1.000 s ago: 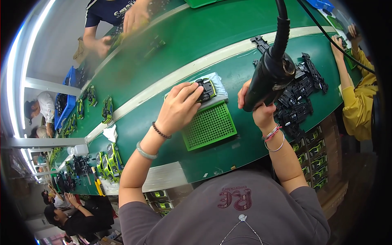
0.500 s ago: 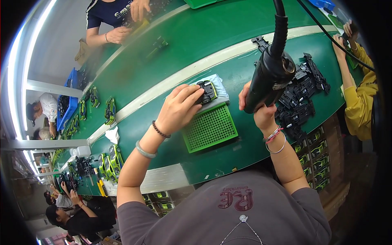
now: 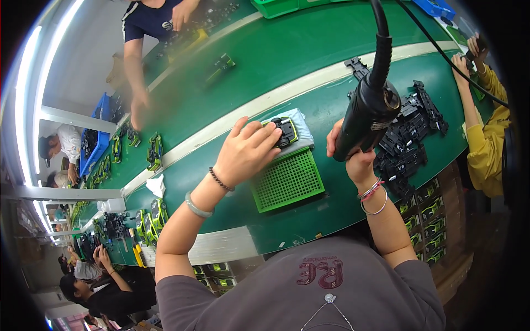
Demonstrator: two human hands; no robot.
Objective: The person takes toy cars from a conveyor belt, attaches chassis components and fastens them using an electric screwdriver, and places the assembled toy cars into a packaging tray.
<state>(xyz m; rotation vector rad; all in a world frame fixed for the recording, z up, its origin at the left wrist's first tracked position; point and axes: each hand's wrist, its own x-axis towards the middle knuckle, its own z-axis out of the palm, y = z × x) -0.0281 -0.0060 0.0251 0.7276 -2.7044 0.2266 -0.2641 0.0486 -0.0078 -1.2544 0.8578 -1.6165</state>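
Note:
A small toy car [image 3: 286, 132], its black underside up and its edge green, lies on a folded pale blue cloth [image 3: 303, 126]. My left hand [image 3: 247, 146] holds the car from its left side, fingertips on the chassis; the thumb is hidden. In my right hand [image 3: 360, 164] is a black corded electric screwdriver [image 3: 365, 110], gripped around its lower body to the right of the car. Its tip is out of sight. A green perforated plastic basket [image 3: 290, 181] sits just in front of the cloth.
Black chassis parts [image 3: 406, 138] are heaped right of the screwdriver. Green toy cars [image 3: 155, 151] stand at the left, near a white tissue [image 3: 156, 186] and yellow-handled tool [image 3: 139, 255]. A thick cable [image 3: 381, 60] hangs from above. Co-workers sit across and to the right.
The co-worker across has stretched an arm toward the green cars at the left. My left fingers have shifted slightly on the toy car; the screwdriver stays beside it. The whole view has moved a little.

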